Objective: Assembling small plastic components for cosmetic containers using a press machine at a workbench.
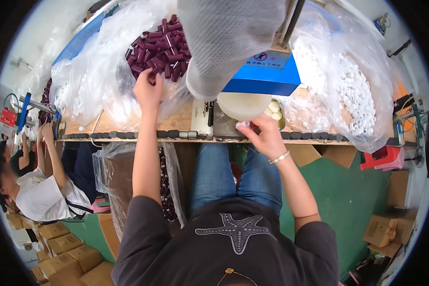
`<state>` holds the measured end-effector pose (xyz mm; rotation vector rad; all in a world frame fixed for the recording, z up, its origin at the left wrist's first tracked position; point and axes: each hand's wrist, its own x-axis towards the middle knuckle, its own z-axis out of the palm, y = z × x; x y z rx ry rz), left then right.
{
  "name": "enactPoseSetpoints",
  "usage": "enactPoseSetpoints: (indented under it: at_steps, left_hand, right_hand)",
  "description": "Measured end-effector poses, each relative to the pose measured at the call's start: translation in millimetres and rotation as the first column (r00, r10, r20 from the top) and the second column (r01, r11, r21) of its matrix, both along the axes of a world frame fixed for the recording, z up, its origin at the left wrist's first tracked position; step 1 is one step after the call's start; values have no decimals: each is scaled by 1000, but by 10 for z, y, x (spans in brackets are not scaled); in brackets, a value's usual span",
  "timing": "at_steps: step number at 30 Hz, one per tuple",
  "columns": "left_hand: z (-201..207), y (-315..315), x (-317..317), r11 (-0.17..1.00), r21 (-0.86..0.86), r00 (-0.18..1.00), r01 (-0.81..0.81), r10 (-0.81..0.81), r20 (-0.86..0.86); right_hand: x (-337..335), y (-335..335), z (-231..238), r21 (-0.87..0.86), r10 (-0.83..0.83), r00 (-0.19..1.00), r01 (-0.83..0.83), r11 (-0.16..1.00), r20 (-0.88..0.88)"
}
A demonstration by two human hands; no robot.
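Observation:
My left hand reaches to the near edge of a heap of glossy maroon tubes. Its thumb and fingers are curled together around a maroon tube, mostly hidden by the fingers. My right hand is at the table's front edge, pinching a small white cylindrical piece between thumb and fingertips. Just above that piece is a round, pale translucent bowl-like part, below a blue machine housing. A small container of round cream-coloured pieces stands beside my right hand.
A grey-white cloth-wrapped column rises in the middle. White ring-shaped pieces lie in clear plastic at right. A black pen-like tool rests near the edge. At left, another person works; cardboard boxes stand behind them.

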<state>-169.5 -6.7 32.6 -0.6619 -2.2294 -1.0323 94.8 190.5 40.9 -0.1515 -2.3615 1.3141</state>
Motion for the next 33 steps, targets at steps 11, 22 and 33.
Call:
enactPoseSetpoints:
  at_steps: [11,22,33]
  left_hand:
    - [75,-412,1535,144,989,344,46,-931,119]
    - [68,-276,1959,127,984,236,125,-967,95]
    - [-219,199,1727,626,544,441,559,-780,444]
  right_hand:
    - [-234,85,-117,274,145,989,-148,950,33]
    - [518,-233,58,39,-197,958,209,977,-208]
    - [1053,-241,-427,-93,68,993,-59,994,100]
